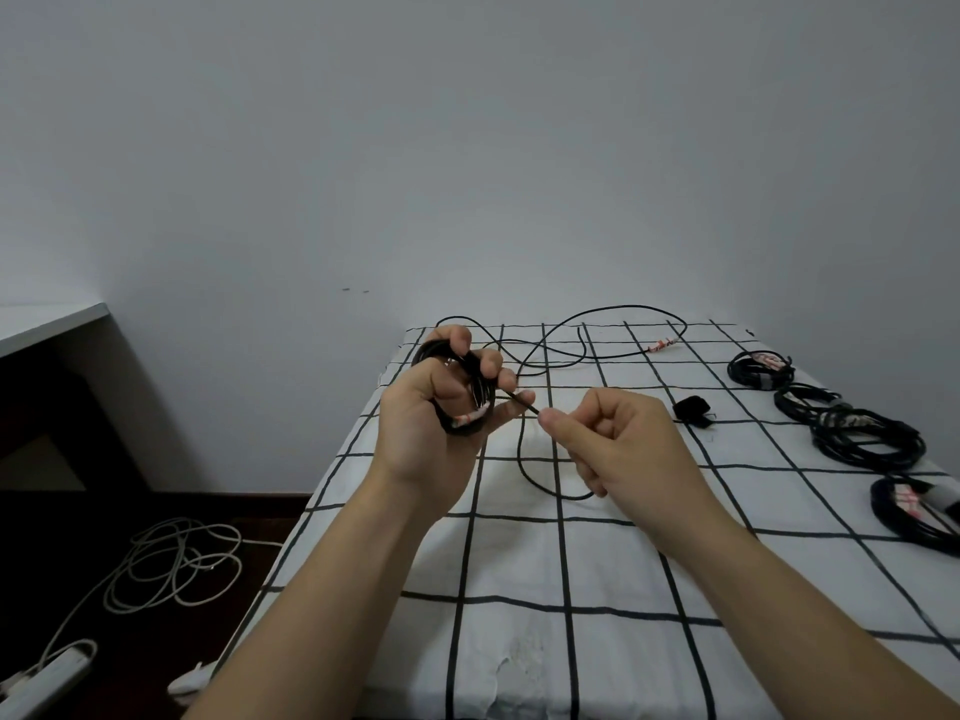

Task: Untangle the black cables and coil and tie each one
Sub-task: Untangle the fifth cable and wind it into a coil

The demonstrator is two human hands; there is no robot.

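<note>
My left hand (441, 402) grips a partly wound coil of black cable (475, 394) above the bed's left side; a red-and-white tag shows on the coil by my palm. The same cable runs right to my right hand (608, 433), which pinches it between thumb and forefinger. From there the loose cable (524, 459) loops down on the sheet and trails back in wide curves (623, 309) along the wall, ending at a tagged plug (662, 346).
Several tied black coils (865, 439) lie in a row along the right side of the grid-patterned sheet (519, 641), with a small black strap (693, 410) near them. On the floor at left lie a white cable tangle (176, 563) and a power strip (47, 672).
</note>
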